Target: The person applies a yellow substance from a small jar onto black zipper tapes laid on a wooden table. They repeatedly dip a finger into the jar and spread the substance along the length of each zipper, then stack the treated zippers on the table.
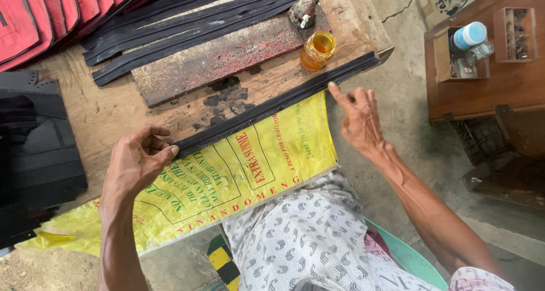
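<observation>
A long black strip [272,105] lies diagonally across the wooden board [108,112], along the top edge of a yellow printed sack [227,183]. My left hand [136,163] pinches the strip's near left end between thumb and fingers. My right hand [359,118] hovers near the strip's far right part, fingers spread, the index fingertip touching or almost touching the strip's edge. It holds nothing.
Several more black strips [187,27] lie at the board's far side beside a worn dark plank [227,58]. An amber glass jar [318,50] stands near the strip. Red pieces [40,13] are stacked far left, black sheets [34,149] at left, a wooden box with a blue-capped bottle [468,38] at right.
</observation>
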